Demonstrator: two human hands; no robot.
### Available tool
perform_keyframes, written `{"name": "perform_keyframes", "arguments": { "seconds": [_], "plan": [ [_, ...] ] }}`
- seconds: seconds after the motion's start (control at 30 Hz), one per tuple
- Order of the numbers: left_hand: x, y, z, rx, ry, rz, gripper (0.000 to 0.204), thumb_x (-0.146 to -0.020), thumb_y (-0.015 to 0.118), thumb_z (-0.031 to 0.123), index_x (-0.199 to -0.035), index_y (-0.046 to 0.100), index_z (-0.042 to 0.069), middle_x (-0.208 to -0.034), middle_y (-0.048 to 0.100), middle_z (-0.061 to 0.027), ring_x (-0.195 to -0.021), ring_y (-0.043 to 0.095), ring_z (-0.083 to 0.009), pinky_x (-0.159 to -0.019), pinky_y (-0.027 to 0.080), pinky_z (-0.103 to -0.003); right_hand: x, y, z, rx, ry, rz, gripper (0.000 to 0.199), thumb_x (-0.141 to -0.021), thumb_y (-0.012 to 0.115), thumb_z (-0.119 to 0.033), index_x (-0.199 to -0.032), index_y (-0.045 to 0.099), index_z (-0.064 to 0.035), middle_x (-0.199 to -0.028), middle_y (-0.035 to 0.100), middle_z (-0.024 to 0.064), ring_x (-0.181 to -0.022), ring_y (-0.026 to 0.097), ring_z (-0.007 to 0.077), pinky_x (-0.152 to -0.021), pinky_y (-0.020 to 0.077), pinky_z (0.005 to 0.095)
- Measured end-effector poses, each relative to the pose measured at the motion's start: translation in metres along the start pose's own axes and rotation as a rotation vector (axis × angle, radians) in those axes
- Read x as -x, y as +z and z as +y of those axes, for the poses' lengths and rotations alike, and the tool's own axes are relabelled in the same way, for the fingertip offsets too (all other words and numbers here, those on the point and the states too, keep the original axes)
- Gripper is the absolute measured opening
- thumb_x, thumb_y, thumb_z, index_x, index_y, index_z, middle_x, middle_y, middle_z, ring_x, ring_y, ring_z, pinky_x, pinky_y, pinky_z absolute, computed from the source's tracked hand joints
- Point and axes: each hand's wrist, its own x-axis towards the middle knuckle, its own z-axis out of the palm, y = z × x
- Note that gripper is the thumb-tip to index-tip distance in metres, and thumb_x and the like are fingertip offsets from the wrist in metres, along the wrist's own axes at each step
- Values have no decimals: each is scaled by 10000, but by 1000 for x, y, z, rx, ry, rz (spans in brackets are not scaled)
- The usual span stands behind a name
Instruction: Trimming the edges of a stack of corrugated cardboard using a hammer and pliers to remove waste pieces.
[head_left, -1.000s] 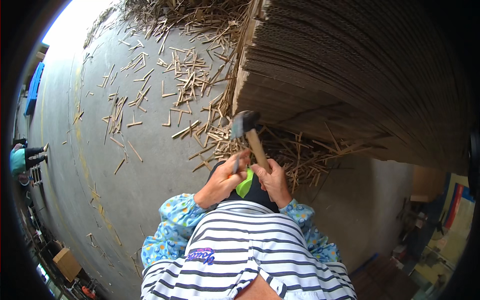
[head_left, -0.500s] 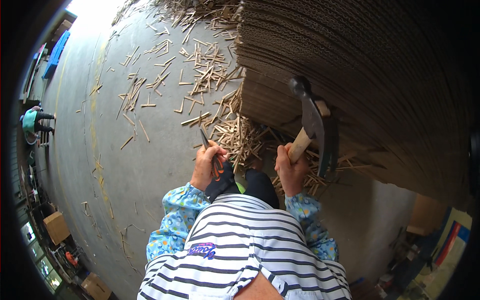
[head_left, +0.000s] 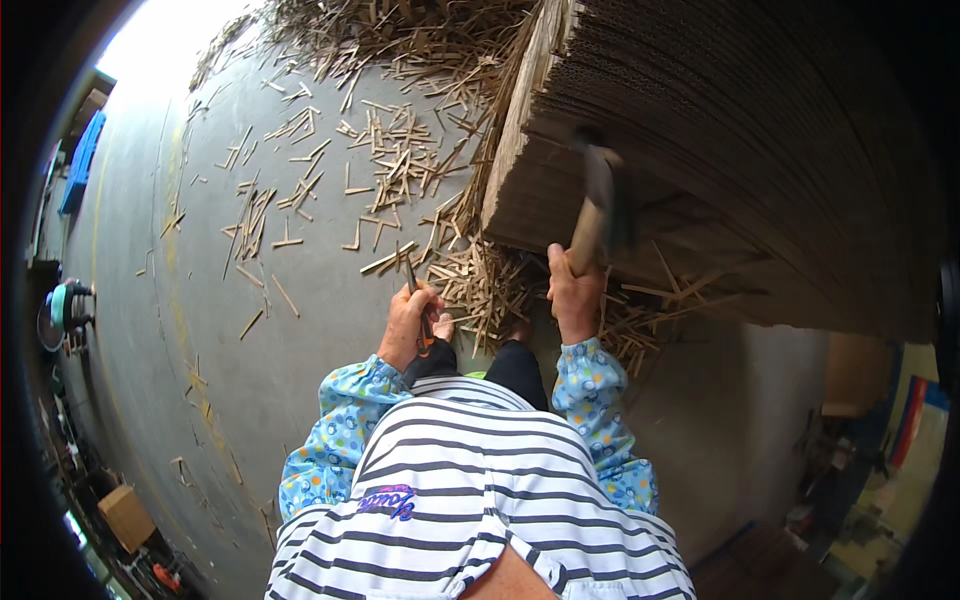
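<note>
My left hand (head_left: 406, 325) is closed around a pointed tool with an orange-and-black handle (head_left: 426, 338). Its narrow dark end points away from me, and my fingers hide its middle, so its exact kind is unclear. My right hand (head_left: 576, 302) grips a claw hammer (head_left: 588, 228) by its wooden handle. The hammer's dark head is raised in front of the stacked corrugated cardboard (head_left: 545, 185) and smeared by motion. Beyond and between my hands lies a heap of narrow cardboard strips (head_left: 482, 292).
Loose strips (head_left: 400, 150) are scattered over the grey floor (head_left: 330, 330), thicker along the stack's left side. The tall stack fills the upper right. Far left are another person (head_left: 66, 305), a blue object (head_left: 82, 162) and a cardboard box (head_left: 126, 518).
My right hand has moved slightly up and left with the hammer, whose head is now more blurred. The stack and floor have shifted in view. My left hand still holds the pointed tool.
</note>
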Motion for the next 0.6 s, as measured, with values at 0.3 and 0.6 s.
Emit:
{"name": "perform_keyframes", "arguments": {
  "seconds": [0.3, 0.6],
  "plan": [
    [-6, -49, 11, -83, -44, 20, 129, -819, 498, 170, -793, 535, 49, -693, 578, -43, -547, 491, -89, -484, 404, -215, 10, 18, -33, 99, -361, 120, 154, -831, 559, -57, -720, 453, -66, -553, 446, -2, -436, 424, 61, -408, 336, 212],
    [-12, -68, 2, -118, -20, -22, 129, -822, 489, 174, -798, 523, 52, -712, 576, -70, -570, 503, -117, -530, 425, -233, 23, 21, -48, 2, -324, 186, 185, -810, 583, -25, -687, 451, -64, -541, 438, -16, -434, 420, 51, -402, 315, 209]
  ]
}}
